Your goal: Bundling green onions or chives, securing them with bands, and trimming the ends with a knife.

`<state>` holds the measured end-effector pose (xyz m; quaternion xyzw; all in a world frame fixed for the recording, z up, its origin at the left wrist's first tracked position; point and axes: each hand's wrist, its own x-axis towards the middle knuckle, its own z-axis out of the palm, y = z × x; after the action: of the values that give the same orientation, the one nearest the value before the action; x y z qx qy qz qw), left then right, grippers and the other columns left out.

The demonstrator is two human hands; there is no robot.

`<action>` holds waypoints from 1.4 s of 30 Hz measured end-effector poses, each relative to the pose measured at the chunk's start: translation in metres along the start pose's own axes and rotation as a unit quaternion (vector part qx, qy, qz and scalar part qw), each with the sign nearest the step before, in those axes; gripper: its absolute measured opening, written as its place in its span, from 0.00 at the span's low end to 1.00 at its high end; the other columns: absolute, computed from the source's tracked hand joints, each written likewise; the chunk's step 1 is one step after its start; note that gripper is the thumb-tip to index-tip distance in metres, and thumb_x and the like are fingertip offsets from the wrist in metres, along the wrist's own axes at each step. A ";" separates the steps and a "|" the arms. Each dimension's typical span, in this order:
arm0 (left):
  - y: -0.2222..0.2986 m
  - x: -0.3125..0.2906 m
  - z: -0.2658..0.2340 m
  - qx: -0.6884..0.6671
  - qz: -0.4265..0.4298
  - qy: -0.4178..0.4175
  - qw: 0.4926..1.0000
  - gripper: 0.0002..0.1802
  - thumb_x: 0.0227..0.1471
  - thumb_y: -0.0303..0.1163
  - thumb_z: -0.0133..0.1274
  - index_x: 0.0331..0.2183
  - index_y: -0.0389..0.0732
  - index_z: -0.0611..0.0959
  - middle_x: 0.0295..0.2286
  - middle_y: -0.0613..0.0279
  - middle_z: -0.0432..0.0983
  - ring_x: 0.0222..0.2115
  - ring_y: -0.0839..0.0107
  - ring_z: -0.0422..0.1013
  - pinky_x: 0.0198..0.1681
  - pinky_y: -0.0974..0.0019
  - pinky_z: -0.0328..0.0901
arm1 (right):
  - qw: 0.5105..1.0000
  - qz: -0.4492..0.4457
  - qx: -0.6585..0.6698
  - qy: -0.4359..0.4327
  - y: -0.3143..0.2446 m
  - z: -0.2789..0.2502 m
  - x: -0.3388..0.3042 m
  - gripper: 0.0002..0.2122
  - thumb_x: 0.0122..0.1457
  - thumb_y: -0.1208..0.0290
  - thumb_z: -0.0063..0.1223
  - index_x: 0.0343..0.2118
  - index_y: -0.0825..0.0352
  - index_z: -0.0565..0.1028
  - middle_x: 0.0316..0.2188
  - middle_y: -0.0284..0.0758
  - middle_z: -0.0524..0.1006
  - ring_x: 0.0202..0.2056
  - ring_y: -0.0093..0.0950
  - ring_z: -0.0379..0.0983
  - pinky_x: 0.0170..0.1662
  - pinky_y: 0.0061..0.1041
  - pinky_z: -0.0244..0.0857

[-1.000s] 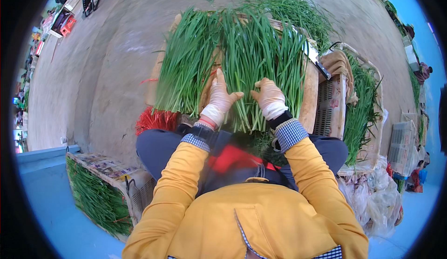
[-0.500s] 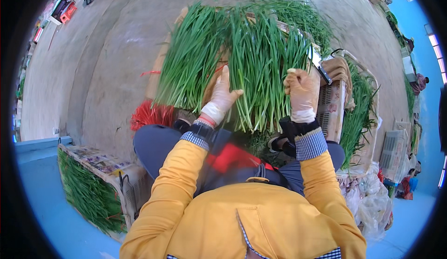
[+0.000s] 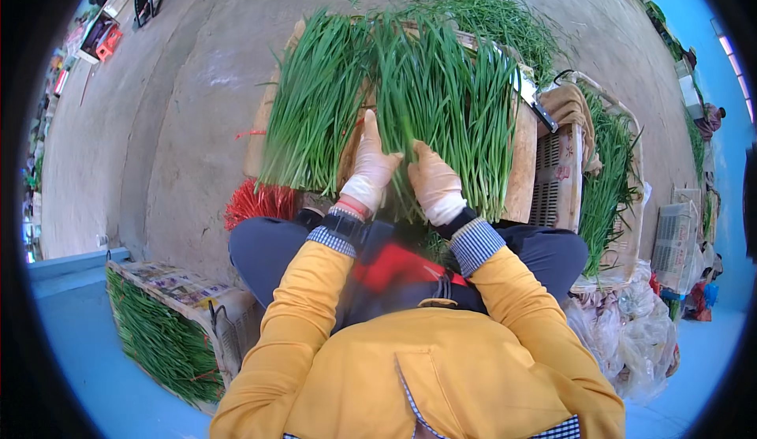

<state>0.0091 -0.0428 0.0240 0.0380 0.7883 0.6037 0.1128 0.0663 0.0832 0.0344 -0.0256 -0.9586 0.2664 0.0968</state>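
Observation:
Garlic chives (image 3: 449, 100), long and green with pale stalk ends toward me, lie in two side-by-side heaps on a wooden board (image 3: 520, 163). My left hand (image 3: 371, 167), in a pale glove, is at the gap between the heaps, fingers pointing away and thumb stretched to the right. Close beside it, my right hand (image 3: 435, 183), also gloved, has its fingers closed at the left edge of the right heap. A few blurred chives rise from its fingertips; the exact grip is partly hidden. A knife (image 3: 536, 100) with a black handle lies at the board's right edge.
Loose green leaves (image 3: 489, 25) are piled beyond the board. To the right stands a crate (image 3: 631, 147) of greens with a brown cloth (image 3: 568, 108) over its edge. Red ties (image 3: 260, 205) lie left of my knees. Another filled crate (image 3: 162, 328) is lower left, plastic bags (image 3: 631, 328) lower right.
My right hand has moved left from the right edge of the right heap to its left edge, near my left hand. My left hand has stayed nearly in place.

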 end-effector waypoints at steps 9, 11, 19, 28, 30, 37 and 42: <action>-0.007 0.004 -0.003 -0.044 0.015 0.016 0.999 0.53 0.37 0.11 0.50 0.61 0.38 0.41 0.61 0.55 0.42 0.61 0.67 0.42 0.60 0.72 0.42 | 0.990 0.120 0.070 0.032 0.020 -0.009 -0.004 0.19 0.55 0.73 0.49 0.50 0.70 0.65 0.22 0.38 0.74 0.22 0.28 0.70 0.27 0.25 0.64; -0.004 0.004 -0.004 -0.043 -0.022 0.003 0.999 0.53 0.37 0.11 0.49 0.61 0.38 0.42 0.61 0.55 0.42 0.61 0.68 0.42 0.60 0.73 0.41 | 0.988 0.125 0.096 0.000 0.019 -0.015 0.000 0.17 0.55 0.72 0.48 0.48 0.70 0.67 0.25 0.41 0.75 0.27 0.32 0.74 0.31 0.27 0.66; 0.003 0.019 0.027 0.070 -0.061 0.046 0.995 0.65 0.33 0.29 0.67 0.60 0.36 0.37 0.56 0.43 0.51 0.55 0.61 0.54 0.57 0.68 0.50 | 0.985 0.130 -0.007 -0.113 -0.011 -0.013 0.021 0.08 0.53 0.74 0.41 0.33 0.69 0.72 0.30 0.49 0.75 0.35 0.45 0.73 0.38 0.38 0.67; -0.008 0.026 0.035 0.024 -0.034 0.104 0.994 0.52 0.34 0.18 0.60 0.59 0.32 0.51 0.51 0.49 0.63 0.47 0.64 0.65 0.50 0.69 0.61 | 0.980 0.150 -0.078 -0.108 0.016 -0.001 0.013 0.07 0.54 0.73 0.43 0.32 0.68 0.72 0.29 0.46 0.75 0.34 0.42 0.73 0.37 0.36 0.68; -0.026 0.036 0.040 -0.007 -0.031 0.050 0.998 0.50 0.34 0.18 0.60 0.58 0.33 0.53 0.51 0.49 0.62 0.47 0.65 0.65 0.49 0.68 0.61 | 0.999 0.011 -0.016 -0.035 0.013 0.006 0.008 0.07 0.55 0.75 0.41 0.33 0.67 0.72 0.27 0.44 0.74 0.31 0.40 0.73 0.34 0.36 0.68; 0.038 0.011 0.029 0.052 -0.085 -0.079 0.992 0.47 0.45 0.47 0.58 0.59 0.38 0.55 0.58 0.46 0.50 0.59 0.58 0.48 0.58 0.65 0.48 | 0.996 0.018 0.045 0.079 0.060 -0.090 0.011 0.10 0.55 0.78 0.48 0.41 0.65 0.72 0.33 0.39 0.75 0.34 0.29 0.73 0.38 0.23 0.67; 0.036 0.005 0.023 -0.174 -0.102 -0.036 0.979 0.48 0.47 0.40 0.57 0.61 0.39 0.47 0.61 0.49 0.39 0.62 0.63 0.35 0.61 0.67 0.37 | 0.986 0.136 -0.080 0.062 0.122 -0.122 0.030 0.18 0.54 0.66 0.55 0.46 0.69 0.71 0.38 0.42 0.76 0.38 0.31 0.73 0.43 0.26 0.65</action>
<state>0.0067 -0.0108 0.0521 -0.0413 0.6662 0.7152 0.2072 0.0606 0.2522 0.0793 -0.1797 -0.9567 0.1970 0.1165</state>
